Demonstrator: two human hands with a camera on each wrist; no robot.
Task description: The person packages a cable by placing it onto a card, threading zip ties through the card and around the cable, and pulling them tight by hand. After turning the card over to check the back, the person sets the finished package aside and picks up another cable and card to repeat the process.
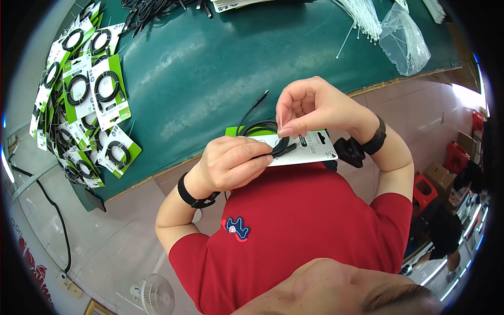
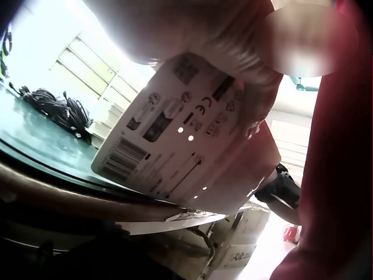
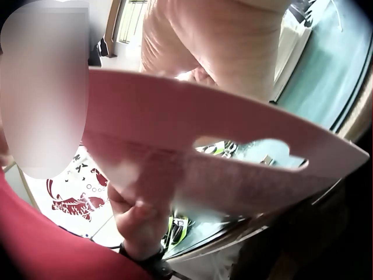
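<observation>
A coiled black cable (image 1: 260, 127) lies against a white and green USB-C cable card (image 1: 317, 149), held in front of the red shirt at the table edge. My left hand (image 1: 228, 163) grips the coil and card together from the left side. Over the coil, my right hand (image 1: 310, 107) pinches a thin pale strip, which looks like a zip tie (image 1: 280, 119), between thumb and index finger. One plug end (image 1: 263, 95) sticks up beyond the coil. The card's printed back (image 2: 175, 134), with barcode and small holes, faces the left wrist view. Its hanging slot shows in the right wrist view.
Carded cables (image 1: 107, 86) are piled along the left of the green table (image 1: 210, 63). At the back lie loose black cables (image 1: 152, 13), a stack of cards (image 1: 236, 4), white zip ties (image 1: 362, 18) and a clear plastic bag (image 1: 404, 42). The wooden table edge runs just beyond the hands.
</observation>
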